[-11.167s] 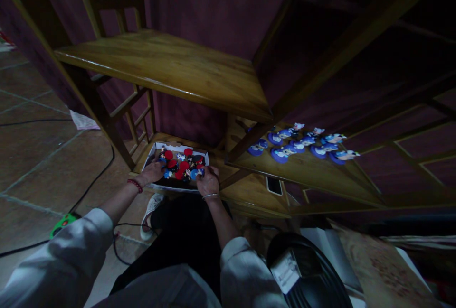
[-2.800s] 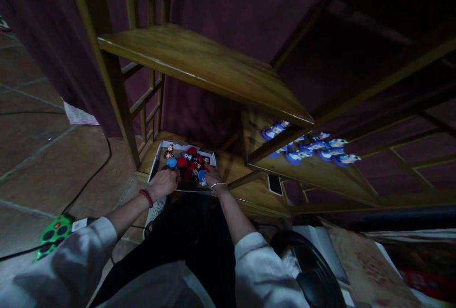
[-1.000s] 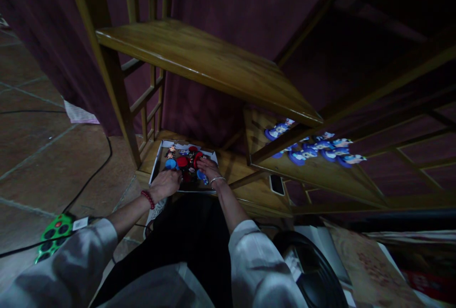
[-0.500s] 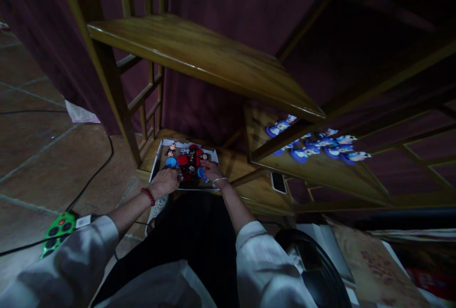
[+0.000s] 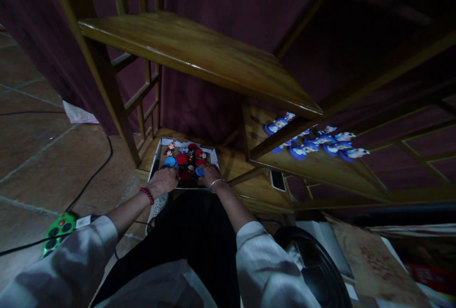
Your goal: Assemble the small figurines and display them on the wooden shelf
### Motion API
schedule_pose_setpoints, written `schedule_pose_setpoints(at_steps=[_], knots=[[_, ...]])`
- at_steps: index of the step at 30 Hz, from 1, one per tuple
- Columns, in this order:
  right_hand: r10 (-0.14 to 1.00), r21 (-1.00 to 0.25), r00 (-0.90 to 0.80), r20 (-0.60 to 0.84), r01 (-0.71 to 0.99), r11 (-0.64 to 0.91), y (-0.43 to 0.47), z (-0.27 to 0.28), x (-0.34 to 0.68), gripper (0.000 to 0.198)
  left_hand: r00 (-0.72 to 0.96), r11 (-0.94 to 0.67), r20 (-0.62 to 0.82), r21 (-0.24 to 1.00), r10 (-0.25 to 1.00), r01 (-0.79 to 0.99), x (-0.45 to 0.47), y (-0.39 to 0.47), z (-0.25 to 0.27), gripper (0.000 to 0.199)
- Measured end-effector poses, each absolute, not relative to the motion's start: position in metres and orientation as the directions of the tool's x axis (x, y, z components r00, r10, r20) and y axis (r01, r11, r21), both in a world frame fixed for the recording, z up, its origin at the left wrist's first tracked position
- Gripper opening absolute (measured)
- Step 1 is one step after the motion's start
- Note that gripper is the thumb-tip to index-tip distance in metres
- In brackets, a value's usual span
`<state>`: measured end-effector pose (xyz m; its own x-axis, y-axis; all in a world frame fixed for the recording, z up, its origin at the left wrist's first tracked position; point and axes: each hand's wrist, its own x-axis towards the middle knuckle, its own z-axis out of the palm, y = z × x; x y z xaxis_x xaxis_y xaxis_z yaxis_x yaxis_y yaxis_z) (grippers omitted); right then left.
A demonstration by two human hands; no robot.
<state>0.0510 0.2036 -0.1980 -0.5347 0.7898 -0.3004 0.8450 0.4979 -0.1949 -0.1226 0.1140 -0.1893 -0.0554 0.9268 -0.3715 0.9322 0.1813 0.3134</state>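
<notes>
"How many hands are at work?"

"Two, both at one shallow box [image 5: 214, 157]. The left hand [image 5: 164, 181] is over its near left side, the right hand [image 5: 209, 175] over its near right side."

"How are the fingers set?"

"The left ones curl downward, about half bent, tips hidden; whether they hold anything, I can't tell. The right ones bend too, the foremost right at a blue base. Whether they grip it, I can't tell either."

"Count the blue bases for me."

"I see two: the first blue base [image 5: 170, 161] just beyond the left hand, the second blue base [image 5: 199, 171] at the right fingertips."

"And red?"

"At least four red bases [image 5: 181, 159], between the hands and beyond them, jumbled with dark little figures too overlapped to count. Past the left hand, at the far left corner, lie one or two small figures [image 5: 170, 149]."

"What's to the right of the right hand?"

"One phone [image 5: 278, 180], on the same lower shelf [image 5: 235, 162]. Above it, on a raised shelf, at least seven figurines [image 5: 313, 145] with blue-purple bases, partly behind a post."

"Bracelets?"

"One per wrist: a red beaded bracelet [image 5: 147, 196] on the left, a thin pale bracelet [image 5: 217, 182] on the right."
</notes>
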Motion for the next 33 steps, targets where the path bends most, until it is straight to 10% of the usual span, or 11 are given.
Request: schedule_pose_setpoints(at_steps=[33], knots=[[0.839, -0.351, -0.543, -0.047, 0.795, 0.495, 0.188, -0.200, 0.068, 0.053, -0.349, 0.329, -0.051, 0.487, 0.936, 0.810, -0.122, 0.089, -0.181, 0.025]])
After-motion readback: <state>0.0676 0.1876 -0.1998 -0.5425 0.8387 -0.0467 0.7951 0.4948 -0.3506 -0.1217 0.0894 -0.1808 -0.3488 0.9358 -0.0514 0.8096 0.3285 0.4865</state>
